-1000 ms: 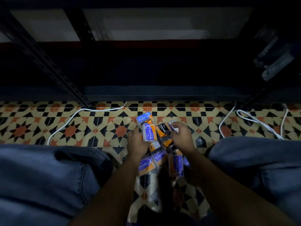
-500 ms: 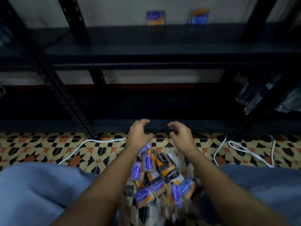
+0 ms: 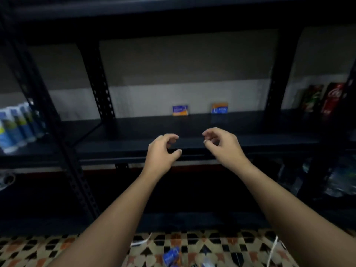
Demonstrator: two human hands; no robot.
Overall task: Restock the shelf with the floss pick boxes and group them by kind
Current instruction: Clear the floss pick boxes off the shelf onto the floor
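Both forearms extend forward and upward from the lower edge of the view, roughly parallel, with the hands raised in front of the front lip of the dark metal shelf (image 3: 192,132).

Left hand (image 3: 160,152): back of the hand faces the camera. The fingers (image 3: 172,137) are loosely curled and slightly spread, with the thumb held apart below them. Nothing lies between fingers and thumb.

Right hand (image 3: 224,145): back of the hand faces the camera, wrist slightly higher than the left. The fingers are loosely curled toward the thumb, tips close together but gripping nothing visible.

The two hands are level with each other and near, with a clear gap between them; neither touches the shelf.

Floss pick boxes on the shelf: a blue-and-orange box (image 3: 180,110) stands upright at the back, against the wall. A second box (image 3: 219,108), orange on top and blue below, stands upright to its right, apart from the first. Print on both is too blurred to read.

More floss pick boxes (image 3: 171,257) lie on the patterned tile floor (image 3: 57,249) at the bottom edge, between the forearms.

Bottles (image 3: 17,128) stand in the bay to the left; red-labelled bottles (image 3: 331,99) stand to the right.
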